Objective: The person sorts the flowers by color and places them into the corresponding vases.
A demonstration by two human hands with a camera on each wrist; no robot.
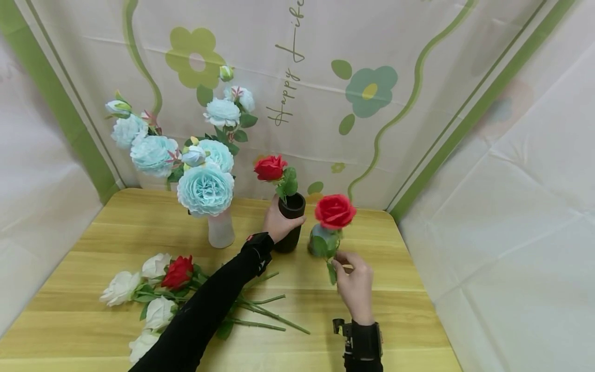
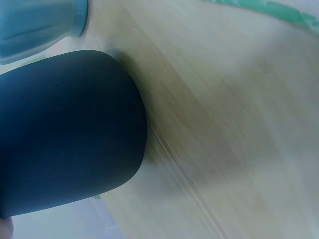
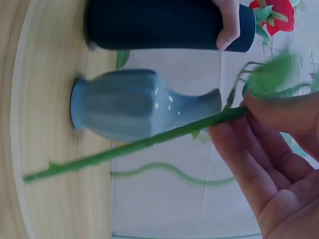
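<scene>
My left hand (image 1: 279, 222) grips a black vase (image 1: 292, 235) near its rim, thumb across the front. One red rose (image 1: 270, 168) stands in that vase, leaning left. With thumb and fingertips, my right hand (image 1: 355, 281) pinches the green stem (image 3: 144, 143) of another red rose (image 1: 335, 211), its bloom up and the stem's lower end free. Behind this rose is a blue-grey vase (image 1: 317, 242), partly hidden in the head view; the right wrist view shows its whole side (image 3: 134, 102). In the left wrist view the black vase (image 2: 75, 129) fills the left part.
A white vase (image 1: 220, 231) with pale blue flowers (image 1: 205, 190) stands back left. Several white roses (image 1: 120, 288) and a red rose (image 1: 178, 272) lie on the wooden table (image 1: 404, 320) at front left, stems pointing right under the left sleeve. A printed curtain (image 1: 297, 129) hangs behind.
</scene>
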